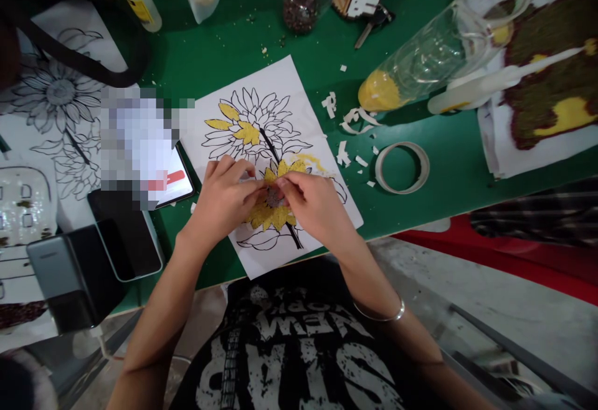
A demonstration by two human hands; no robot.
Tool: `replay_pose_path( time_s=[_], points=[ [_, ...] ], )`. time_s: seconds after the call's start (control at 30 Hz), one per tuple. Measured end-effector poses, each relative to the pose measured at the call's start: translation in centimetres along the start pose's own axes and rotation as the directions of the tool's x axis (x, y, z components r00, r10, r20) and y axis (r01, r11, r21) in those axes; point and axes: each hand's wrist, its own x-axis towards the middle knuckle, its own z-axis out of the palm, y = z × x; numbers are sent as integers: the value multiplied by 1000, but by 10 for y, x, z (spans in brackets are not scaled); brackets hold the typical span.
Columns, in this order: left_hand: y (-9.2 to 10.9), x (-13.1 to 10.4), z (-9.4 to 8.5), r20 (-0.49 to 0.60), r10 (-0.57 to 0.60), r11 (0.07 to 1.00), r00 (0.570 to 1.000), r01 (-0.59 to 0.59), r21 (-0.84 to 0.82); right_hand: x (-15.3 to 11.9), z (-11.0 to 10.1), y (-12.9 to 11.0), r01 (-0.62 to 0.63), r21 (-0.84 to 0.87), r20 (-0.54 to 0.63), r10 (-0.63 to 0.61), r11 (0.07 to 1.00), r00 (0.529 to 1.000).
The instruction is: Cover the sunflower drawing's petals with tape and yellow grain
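A white sheet with a black line drawing of two flowers (303, 92) lies at an angle on the green table. Some upper petals (247, 133) bear a grainy yellow coating, and so do most visible petals of the lower flower (268, 217). Above the lower flower's greyish centre, the fingers of my left hand (228, 192) are pinched together. Close against them, my right hand (315, 201) is also closed, thumb and forefinger pressed together at the same spot. Whatever lies between the fingertips is too small or hidden to make out. Loose yellow grains (311, 161) streak the paper beside the right hand.
Right of the sheet are torn white scraps (343, 154), a tape ring (379, 173), a bottle of yellow grains (380, 89) and a white nozzle bottle (471, 93). Keys (369, 27) and a dark-grain bottle (301, 14) stand beyond. Phones (131, 238) and a power bank (70, 273) lie left.
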Motion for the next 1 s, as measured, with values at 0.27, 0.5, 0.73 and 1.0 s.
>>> replay_pose_path(
  time_s=[0.27,0.5,0.73,1.0],
  points=[
    [2,1,-2,22,12,998,1000,-13,55,0,1,-8,-20,-11,-22,20,1000,1000],
    [2,1,-4,12,41,995,999,-42,91,0,4,-7,-23,-93,-46,19,995,999],
    [2,1,-3,-2,75,989,997,-74,128,-4,13,-6,-56,-199,-118,33,978,993],
    [5,0,-3,17,111,985,994,-112,132,-6,18,-4,-32,-245,-154,-7,969,988]
  ],
)
